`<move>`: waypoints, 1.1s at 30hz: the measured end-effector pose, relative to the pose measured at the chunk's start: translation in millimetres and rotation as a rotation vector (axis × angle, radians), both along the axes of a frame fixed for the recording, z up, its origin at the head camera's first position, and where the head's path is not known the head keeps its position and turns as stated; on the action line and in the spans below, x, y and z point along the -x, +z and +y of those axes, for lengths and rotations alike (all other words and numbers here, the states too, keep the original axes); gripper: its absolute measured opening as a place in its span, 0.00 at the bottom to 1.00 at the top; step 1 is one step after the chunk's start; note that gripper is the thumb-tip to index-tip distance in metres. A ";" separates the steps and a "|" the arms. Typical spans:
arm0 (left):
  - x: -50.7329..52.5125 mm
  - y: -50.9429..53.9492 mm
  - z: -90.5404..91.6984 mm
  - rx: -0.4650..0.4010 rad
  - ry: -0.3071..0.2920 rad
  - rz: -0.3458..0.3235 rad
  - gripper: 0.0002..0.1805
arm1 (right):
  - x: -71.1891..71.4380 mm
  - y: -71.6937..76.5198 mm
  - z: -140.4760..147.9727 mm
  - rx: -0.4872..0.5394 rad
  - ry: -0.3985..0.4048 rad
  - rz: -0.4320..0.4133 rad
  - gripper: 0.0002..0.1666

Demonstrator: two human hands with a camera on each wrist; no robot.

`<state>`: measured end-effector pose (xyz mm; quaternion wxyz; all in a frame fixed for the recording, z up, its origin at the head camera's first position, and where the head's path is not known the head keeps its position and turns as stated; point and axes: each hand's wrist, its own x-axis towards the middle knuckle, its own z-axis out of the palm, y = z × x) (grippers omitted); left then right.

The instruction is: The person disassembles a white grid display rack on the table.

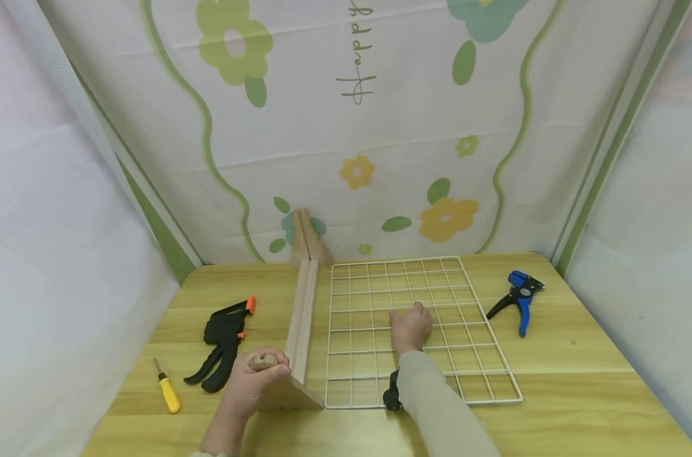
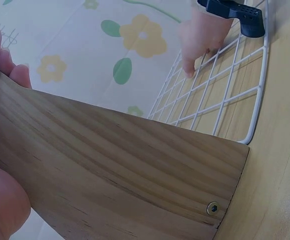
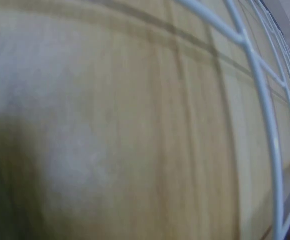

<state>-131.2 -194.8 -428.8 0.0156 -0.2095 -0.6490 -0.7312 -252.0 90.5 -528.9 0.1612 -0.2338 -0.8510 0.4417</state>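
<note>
My left hand (image 1: 250, 384) grips the near end board (image 1: 291, 395) of a wooden frame by its upper part, thumb over the top. The left wrist view shows this board (image 2: 110, 155) close up, with a screw (image 2: 212, 208) near its lower corner. Two parallel rails (image 1: 303, 317) run back to a matching far end piece (image 1: 308, 238). Beside the frame, a white wire grid panel (image 1: 359, 329) lies low over the table. My right hand (image 1: 411, 327) holds the grid near its middle, fingers curled at the wires. In the right wrist view, grid wires (image 3: 269, 120) cross above wood; fingers are mostly hidden.
Left of the frame lie a black clamp with orange tips (image 1: 222, 339) and a yellow-handled screwdriver (image 1: 169, 392). A blue and black wire stripper (image 1: 519, 298) lies right of the grid. Behind the wooden table (image 1: 574, 393) hangs a flower-patterned cloth (image 1: 323, 114); pale cloth walls flank both sides.
</note>
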 end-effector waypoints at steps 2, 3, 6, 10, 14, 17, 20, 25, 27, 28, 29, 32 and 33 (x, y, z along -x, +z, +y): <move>0.3 0.2 1.0 0.001 0.005 0.009 0.12 | 0.8 -1.0 1.2 -0.015 -0.009 0.002 0.36; 0.4 0.2 1.4 0.002 0.009 0.013 0.11 | 1.2 -1.3 1.6 -0.020 -0.012 0.002 0.36; -0.7 0.9 1.1 0.003 0.015 0.015 0.12 | 1.2 -1.1 0.3 -0.029 -0.010 0.001 0.36; -2.2 0.8 0.6 -0.010 -0.006 0.011 0.14 | -0.2 -0.6 -1.5 -0.064 -0.026 -0.012 0.37; -2.5 -1.0 0.3 -0.027 -0.021 0.022 0.15 | -1.7 -1.1 -3.1 -0.101 -0.039 -0.012 0.37; -2.4 -1.4 0.8 -0.024 -0.012 0.029 0.15 | -2.5 -2.6 -4.0 -0.118 -0.040 -0.008 0.37; -2.5 -0.3 1.4 -0.016 -0.005 0.033 0.15 | -3.3 -3.9 -4.5 -0.138 -0.038 -0.008 0.37; -3.0 0.5 2.0 -0.020 -0.012 0.030 0.16 | -5.2 -3.1 -5.1 -0.172 -0.026 -0.017 0.35; -3.3 0.0 2.2 -0.021 -0.012 0.031 0.15 | -5.5 -2.8 -5.4 -0.185 -0.026 -0.026 0.35; -3.4 -0.3 2.2 -0.018 -0.008 0.034 0.14 | -5.2 -3.1 -5.4 -0.195 -0.025 -0.031 0.35; -3.3 -0.4 2.2 -0.015 -0.002 0.037 0.13 | -4.9 -3.2 -5.6 -0.207 -0.024 -0.036 0.35; -3.7 0.7 1.9 0.001 0.016 0.029 0.14 | -3.7 -3.7 -5.8 -0.240 -0.017 -0.046 0.37; -3.6 1.0 1.6 0.004 0.018 0.027 0.15 | -3.3 -3.6 -5.8 -0.245 -0.010 -0.050 0.37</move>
